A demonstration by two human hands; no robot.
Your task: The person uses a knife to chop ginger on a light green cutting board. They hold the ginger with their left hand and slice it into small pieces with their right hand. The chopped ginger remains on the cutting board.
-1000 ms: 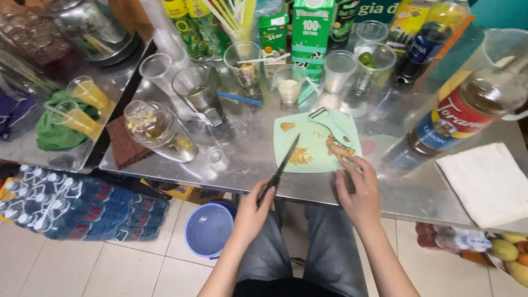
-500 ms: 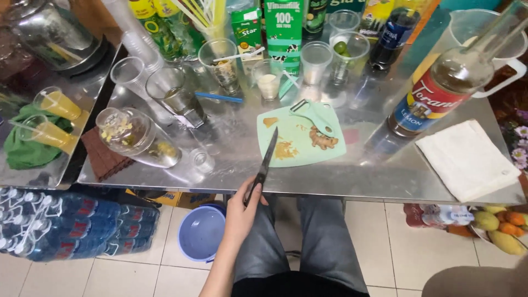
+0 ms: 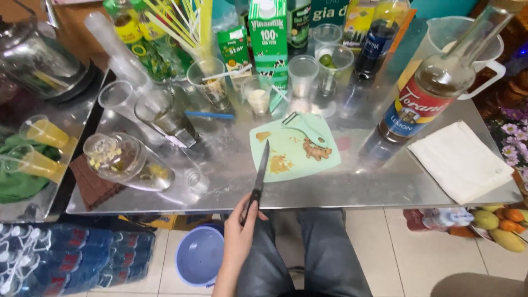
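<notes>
Head view: I see my left hand (image 3: 240,234) with fingers closed around the black handle of a knife (image 3: 259,179), its dark blade lying over the tabletop (image 3: 385,181) edge onto the pale green cutting board (image 3: 294,151). My right hand is not visible. Behind stands a tall green-and-white carton (image 3: 268,38), and at right a bottle with red-blue label (image 3: 426,96).

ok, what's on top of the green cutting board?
On the cutting board: a peeler at its far edge, a brownish peeled piece, and yellowish scraps. The knife, held in the left hand, has its tip over the near edge. Whatever is under the scraps is hidden.
</notes>
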